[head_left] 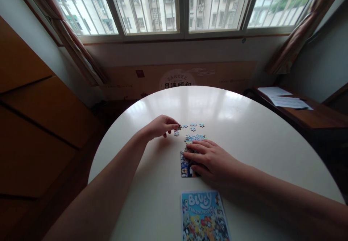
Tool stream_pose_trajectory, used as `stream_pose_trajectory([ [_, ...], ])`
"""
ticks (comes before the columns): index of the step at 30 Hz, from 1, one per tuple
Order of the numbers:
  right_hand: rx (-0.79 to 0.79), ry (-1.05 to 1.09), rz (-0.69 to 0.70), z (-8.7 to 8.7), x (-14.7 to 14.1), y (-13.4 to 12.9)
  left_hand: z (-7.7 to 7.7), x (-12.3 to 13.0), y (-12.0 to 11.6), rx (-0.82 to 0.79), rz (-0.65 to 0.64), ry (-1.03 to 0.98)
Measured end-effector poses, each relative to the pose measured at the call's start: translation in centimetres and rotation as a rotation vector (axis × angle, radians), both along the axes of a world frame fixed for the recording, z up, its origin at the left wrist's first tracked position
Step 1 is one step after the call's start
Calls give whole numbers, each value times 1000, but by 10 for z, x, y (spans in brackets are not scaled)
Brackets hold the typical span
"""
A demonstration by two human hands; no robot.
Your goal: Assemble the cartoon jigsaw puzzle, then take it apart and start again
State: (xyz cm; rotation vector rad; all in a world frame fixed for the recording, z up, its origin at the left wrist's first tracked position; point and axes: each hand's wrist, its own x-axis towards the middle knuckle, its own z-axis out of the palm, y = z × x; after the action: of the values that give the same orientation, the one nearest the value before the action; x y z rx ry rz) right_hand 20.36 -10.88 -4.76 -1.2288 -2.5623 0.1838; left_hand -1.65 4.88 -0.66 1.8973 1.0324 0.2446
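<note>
My left hand [164,125] pinches a small dark puzzle piece [179,127] between thumb and fingertips, at the left end of several loose pieces. Just below it lies another loose piece [176,133]. Light blue loose pieces [193,125] are scattered to the right of that hand. My right hand [208,157] lies spread, palm down, over a partly joined puzzle [186,168], hiding much of its middle and right side. The puzzle's light blue upper part [195,137] shows beyond the fingers. Nearer to me is a blue picture card [205,215] reading "Bluey".
All of this rests on a round white table [244,132]. At the right, a brown desk [323,115] holds white papers [290,102] and pens. A printed cardboard panel [119,76] stands beyond the table under the windows.
</note>
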Motion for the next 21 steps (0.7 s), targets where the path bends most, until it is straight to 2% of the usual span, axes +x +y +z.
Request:
stream_pose_trajectory([
  [3,0,11,9,-1,0,0,0,2,3,111,180,20],
  [5,2,11,12,-1,0,0,-1,4,3,170,235,-4],
  [9,4,15,18,0,0,1,-7,14,-2,234,217,-11],
  [12,9,11,23,-1,-1,1,-14,23,-7,312,185,121],
  [15,10,1,17,-1,-1,1,-18,27,-11,474,193,215],
  [18,8,-5,16,-1,-1,1,-15,25,-13,653,252,263],
  [21,6,-1,15,-2,-1,2,-7,20,-16,718,249,351],
])
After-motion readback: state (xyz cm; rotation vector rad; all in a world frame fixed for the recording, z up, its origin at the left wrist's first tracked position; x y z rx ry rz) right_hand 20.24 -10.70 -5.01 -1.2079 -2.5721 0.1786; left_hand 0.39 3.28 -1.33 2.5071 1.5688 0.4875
